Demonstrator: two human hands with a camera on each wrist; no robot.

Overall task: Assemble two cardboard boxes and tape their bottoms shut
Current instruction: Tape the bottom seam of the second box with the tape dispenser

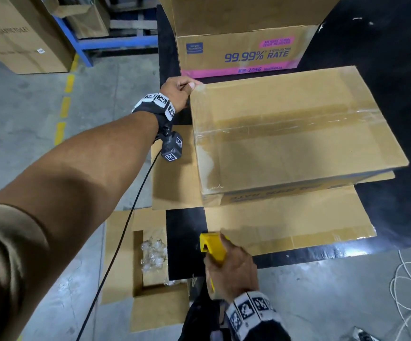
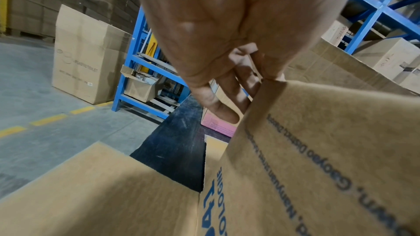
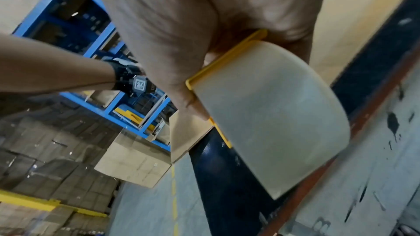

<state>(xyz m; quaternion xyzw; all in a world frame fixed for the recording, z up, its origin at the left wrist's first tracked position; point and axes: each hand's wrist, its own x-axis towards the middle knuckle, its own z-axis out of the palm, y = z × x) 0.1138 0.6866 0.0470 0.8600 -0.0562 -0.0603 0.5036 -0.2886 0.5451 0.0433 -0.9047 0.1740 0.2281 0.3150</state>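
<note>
While the taped box (image 1: pixel 295 134) lies bottom-up on the black surface (image 1: pixel 381 70), its far-left corner is gripped by the left hand (image 1: pixel 178 93), thumb on top and fingers (image 2: pixel 218 103) curled over the edge. The grip is probably meant to steady the box or to get it ready for turning or shifting. A strip of clear tape (image 1: pixel 285 121) is seen along the centre seam, so this bottom is judged closed. The open top flaps (image 1: pixel 288 217) are splayed flat on the surface beneath the box, which fits its upside-down position. A second box with printed sides (image 1: pixel 243 49) stands just behind it; whether its bottom is taped cannot be told.

The yellow tape dispenser (image 1: pixel 213 247) is clamped in the right hand (image 1: pixel 231 271), fingers wrapped round the handle, and is held near the surface's front edge, well apart from the box. This looks like a parked position between taping passes.

By the head view alone the seam, both boxes and the floor carton with crumpled plastic (image 1: pixel 151 252) are shown. By the left wrist view the finger wrap on the corner and the printed side wall are shown. By the right wrist view the tape roll (image 3: pixel 268 114) on the dispenser is shown, mostly hidden from the head.
</note>
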